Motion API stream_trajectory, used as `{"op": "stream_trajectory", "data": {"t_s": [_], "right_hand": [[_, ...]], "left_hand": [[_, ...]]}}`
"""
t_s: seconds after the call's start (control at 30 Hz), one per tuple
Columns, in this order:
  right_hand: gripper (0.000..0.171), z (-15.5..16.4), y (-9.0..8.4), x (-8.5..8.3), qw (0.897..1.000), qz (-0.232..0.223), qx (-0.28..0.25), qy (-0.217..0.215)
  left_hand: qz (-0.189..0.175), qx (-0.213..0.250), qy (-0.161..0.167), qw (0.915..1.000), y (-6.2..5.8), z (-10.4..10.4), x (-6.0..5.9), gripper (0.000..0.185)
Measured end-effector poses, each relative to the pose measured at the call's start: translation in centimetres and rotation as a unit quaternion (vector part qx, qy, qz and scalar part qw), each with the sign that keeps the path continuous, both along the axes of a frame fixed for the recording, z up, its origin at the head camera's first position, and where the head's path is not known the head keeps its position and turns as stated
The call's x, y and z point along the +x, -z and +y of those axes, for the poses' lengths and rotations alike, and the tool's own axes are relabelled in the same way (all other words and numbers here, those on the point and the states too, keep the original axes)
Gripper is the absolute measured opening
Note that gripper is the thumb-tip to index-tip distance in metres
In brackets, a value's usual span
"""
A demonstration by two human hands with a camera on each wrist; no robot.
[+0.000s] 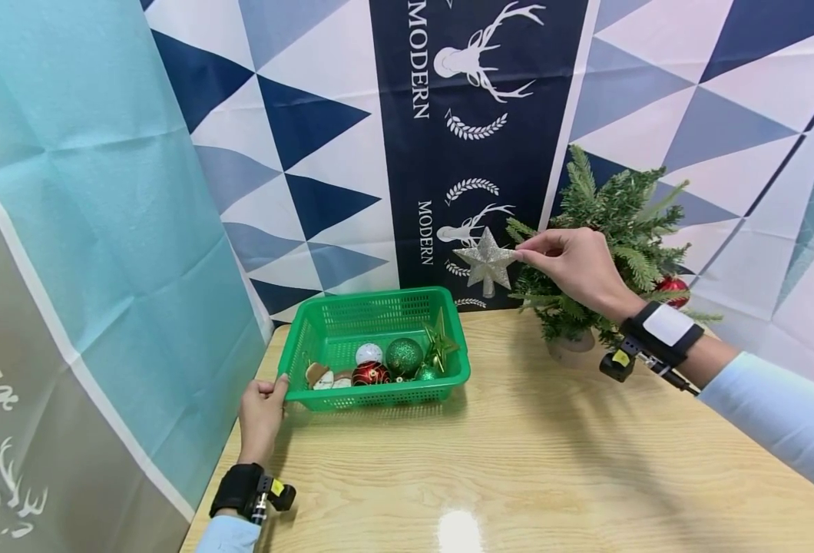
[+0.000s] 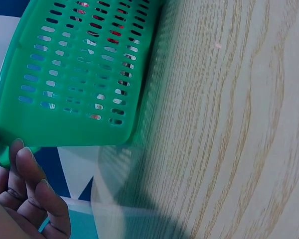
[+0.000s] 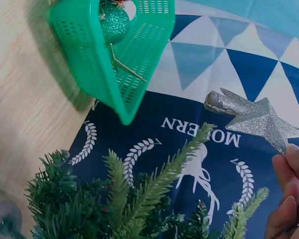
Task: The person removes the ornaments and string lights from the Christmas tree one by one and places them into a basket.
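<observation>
Right of centre in the head view, the right hand [image 1: 576, 265] pinches one point of a silver glitter star [image 1: 486, 261] between thumb and fingertips, holding it in the air just left of the small artificial tree [image 1: 621, 223], which stands at the right rear of the wooden table [image 1: 552, 461]. A red bauble [image 1: 673, 288] hangs on the tree's right side. At lower left, the left hand [image 1: 262, 411] grips the near left corner of the green basket [image 1: 324, 326], fingers curled against its rim. Inside the basket lie a green glitter ball [image 1: 404, 355], a red ball [image 1: 370, 374], a white ball [image 1: 368, 353] and a green star [image 1: 440, 343]. Behind the table hangs a triangle-patterned backdrop [image 1: 296, 138].
</observation>
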State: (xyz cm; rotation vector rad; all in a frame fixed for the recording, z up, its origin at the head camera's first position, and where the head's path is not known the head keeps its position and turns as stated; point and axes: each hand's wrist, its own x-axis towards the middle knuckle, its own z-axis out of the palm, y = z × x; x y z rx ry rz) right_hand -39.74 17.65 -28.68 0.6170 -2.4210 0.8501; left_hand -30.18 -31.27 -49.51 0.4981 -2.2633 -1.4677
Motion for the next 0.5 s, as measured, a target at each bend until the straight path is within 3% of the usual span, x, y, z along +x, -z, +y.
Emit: {"op": "stream_trajectory", "data": {"t_s": [0.5], "right_hand": [[0.013, -1.4, 2.1, 0.3, 1.000, -0.013, -0.005, -0.017]], "left_hand": [[0.002, 0.002, 0.003, 1.0000, 0.2, -0.2, 0.2, 0.037]]}}
